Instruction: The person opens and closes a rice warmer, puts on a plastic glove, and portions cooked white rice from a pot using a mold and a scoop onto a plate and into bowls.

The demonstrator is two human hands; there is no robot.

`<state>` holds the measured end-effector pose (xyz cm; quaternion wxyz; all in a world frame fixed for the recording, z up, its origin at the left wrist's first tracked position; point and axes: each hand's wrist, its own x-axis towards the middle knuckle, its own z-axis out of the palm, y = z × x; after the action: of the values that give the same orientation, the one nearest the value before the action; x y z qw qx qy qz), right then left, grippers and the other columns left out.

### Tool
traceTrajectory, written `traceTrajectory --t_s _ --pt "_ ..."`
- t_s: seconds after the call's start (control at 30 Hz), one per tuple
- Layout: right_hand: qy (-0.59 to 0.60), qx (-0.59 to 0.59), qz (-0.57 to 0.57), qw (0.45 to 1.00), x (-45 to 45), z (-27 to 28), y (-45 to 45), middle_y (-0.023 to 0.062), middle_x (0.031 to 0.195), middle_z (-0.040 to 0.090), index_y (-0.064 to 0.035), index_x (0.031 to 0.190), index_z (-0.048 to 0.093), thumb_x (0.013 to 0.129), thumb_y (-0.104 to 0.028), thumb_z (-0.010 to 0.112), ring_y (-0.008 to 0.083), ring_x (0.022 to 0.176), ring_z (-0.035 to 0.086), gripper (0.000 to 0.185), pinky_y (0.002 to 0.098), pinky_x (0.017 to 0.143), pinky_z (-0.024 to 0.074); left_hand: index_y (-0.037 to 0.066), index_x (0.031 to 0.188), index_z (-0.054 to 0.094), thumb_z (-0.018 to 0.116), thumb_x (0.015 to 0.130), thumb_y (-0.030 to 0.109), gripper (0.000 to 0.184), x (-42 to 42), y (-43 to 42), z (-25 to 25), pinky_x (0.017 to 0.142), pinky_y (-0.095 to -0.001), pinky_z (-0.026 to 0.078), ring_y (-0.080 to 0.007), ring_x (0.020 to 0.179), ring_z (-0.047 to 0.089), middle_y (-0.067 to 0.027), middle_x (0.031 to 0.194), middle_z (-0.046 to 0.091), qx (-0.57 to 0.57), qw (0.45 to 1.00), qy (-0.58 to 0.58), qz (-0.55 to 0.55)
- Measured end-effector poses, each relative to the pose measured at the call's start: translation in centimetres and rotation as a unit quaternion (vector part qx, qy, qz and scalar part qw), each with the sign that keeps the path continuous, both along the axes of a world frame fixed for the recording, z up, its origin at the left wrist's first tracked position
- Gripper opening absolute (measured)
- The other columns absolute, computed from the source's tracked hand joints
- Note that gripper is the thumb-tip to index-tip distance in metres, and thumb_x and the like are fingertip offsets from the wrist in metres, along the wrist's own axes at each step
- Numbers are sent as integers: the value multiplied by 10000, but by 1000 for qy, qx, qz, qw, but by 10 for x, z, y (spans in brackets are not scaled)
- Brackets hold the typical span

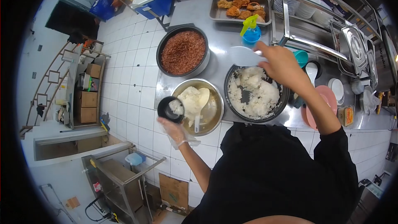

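My left hand point(172, 130), in a clear plastic glove, holds a small black bowl point(162, 110) with a little white rice inside. Right beside that bowl is a wide steel bowl point(216, 118) with a mound of white rice point(190, 99) and a white rice paddle point(201, 108) lying in it. My right hand point(277, 62) grips another pale, ribbed rice paddle point(242, 56), somewhat blurred. It hovers over the far rim of a black pot point(284, 105) of white rice point(263, 95), whose dark bottom shows through in places.
A pot of reddish-brown rice point(182, 54) stands at the back left of the steel table point(219, 37). Behind are a tray of fried pieces point(240, 10) and a blue container point(251, 36) with a yellow-green top. A metal rack point(286, 20) and pink basin point(321, 103) are at right.
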<state>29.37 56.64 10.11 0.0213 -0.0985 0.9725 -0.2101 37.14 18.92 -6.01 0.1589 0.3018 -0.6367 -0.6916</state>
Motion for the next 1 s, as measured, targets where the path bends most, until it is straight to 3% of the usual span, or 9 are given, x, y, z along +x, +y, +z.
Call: traceTrajectory --t_s 0.07,0.13,0.2,0.3,0.47,0.57,0.7,0.9,1.0 --pt "-18 84 -9 996 9 -6 21 153 875 699 -68 1099 602 764 -138 763 382 864 678 379 472 736 522 -39 1375 446 297 1045 447 606 -10 2 -43 979 -382 473 -331 1196 545 -235 1289 561 -383 923 -4 -44" --pt "-72 108 15 991 20 -25 19 167 863 695 -53 1070 614 727 -160 794 378 866 683 402 469 717 530 -61 1349 472 358 1049 231 434 -34 24 -61 1090 -418 379 -363 1264 507 -273 1307 548 -585 799 92 -105" --pt "-99 131 55 985 33 -51 9 172 840 693 -50 1040 635 677 -189 830 360 850 694 434 458 685 536 -23 1333 500 336 1055 242 418 -56 69 -20 1045 -436 402 -381 1243 522 -259 1301 557 -456 863 83 -204" --pt "-89 149 102 979 36 -70 -7 145 782 694 -54 1036 643 681 -156 810 335 791 703 405 441 651 538 28 1306 537 310 1061 254 403 -79 124 41 1006 -452 414 -398 1204 543 -236 1285 569 -329 902 51 -276" --pt "-10 140 118 983 22 -93 -17 128 711 689 -40 973 665 719 -80 695 302 693 707 259 401 580 536 43 1282 552 308 1059 272 402 -101 129 39 998 -455 420 -405 1182 549 -219 1257 584 -388 870 22 -304" --pt "1 144 108 984 13 -109 -33 112 732 704 -78 773 714 700 -48 664 267 695 711 94 381 564 536 44 1276 557 315 1055 267 397 -107 131 36 993 -452 425 -398 1179 553 -218 1255 590 -382 877 35 -290" --pt "-59 148 157 975 11 -106 -33 131 722 697 -56 797 705 688 -53 673 275 688 708 114 373 557 532 36 1267 566 326 1047 238 383 -104 141 42 996 -435 430 -384 1177 559 -214 1263 589 -390 891 24 -229" --pt "-92 74 223 968 23 -20 -13 142 705 666 27 962 633 750 -73 628 284 632 686 234 390 551 530 16 1242 584 349 1028 206 370 -104 140 26 984 -435 442 -393 1124 586 -209 1209 622 -401 864 44 -302" --pt "-92 55 226 968 44 -44 -45 137 728 663 31 950 627 748 -90 637 272 626 689 236 384 518 524 17 1247 583 341 1031 224 385 -107 137 26 987 -433 438 -394 1128 584 -213 1209 621 -390 857 51 -332"
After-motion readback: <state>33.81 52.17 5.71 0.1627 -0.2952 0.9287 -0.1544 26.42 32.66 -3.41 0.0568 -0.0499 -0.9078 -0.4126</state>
